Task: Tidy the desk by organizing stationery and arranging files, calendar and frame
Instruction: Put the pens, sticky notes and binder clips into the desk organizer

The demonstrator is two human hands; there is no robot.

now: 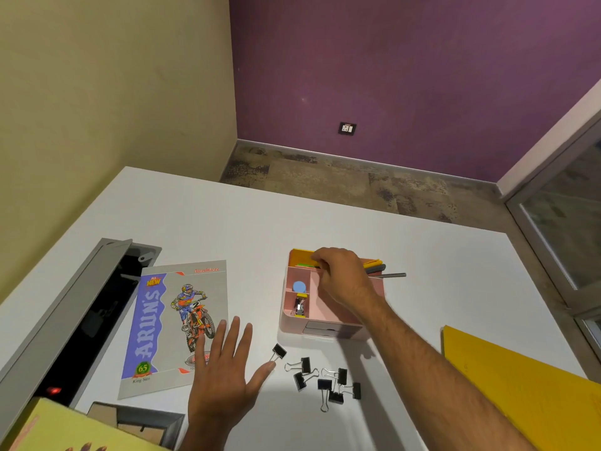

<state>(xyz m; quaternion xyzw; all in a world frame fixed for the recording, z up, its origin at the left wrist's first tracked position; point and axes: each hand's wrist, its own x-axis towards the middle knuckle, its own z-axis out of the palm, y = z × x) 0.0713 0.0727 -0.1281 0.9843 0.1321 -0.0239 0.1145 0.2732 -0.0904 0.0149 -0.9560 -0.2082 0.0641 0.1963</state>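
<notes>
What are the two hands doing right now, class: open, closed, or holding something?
Left hand: open, fingers spread flat above the desk.
Right hand: fingers curled over the pink organizer; what it holds cannot be told.

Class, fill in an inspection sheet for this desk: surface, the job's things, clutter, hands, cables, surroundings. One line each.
Surface: white desk, open grey cable hatch at left.
Job's things: pink organiser holding a stapler and a blue disc, pens across its far end; notebook; yellow file; frame.
Clutter: loose binder clips near the organiser.
Hands: right hand curled over the organiser's far compartments, what it holds hidden; left hand flat, fingers spread, over the notebook's corner.
Cables: nothing seen.
Surroundings: purple wall with a socket, beige wall, worn floor, glass panel at right.
</notes>
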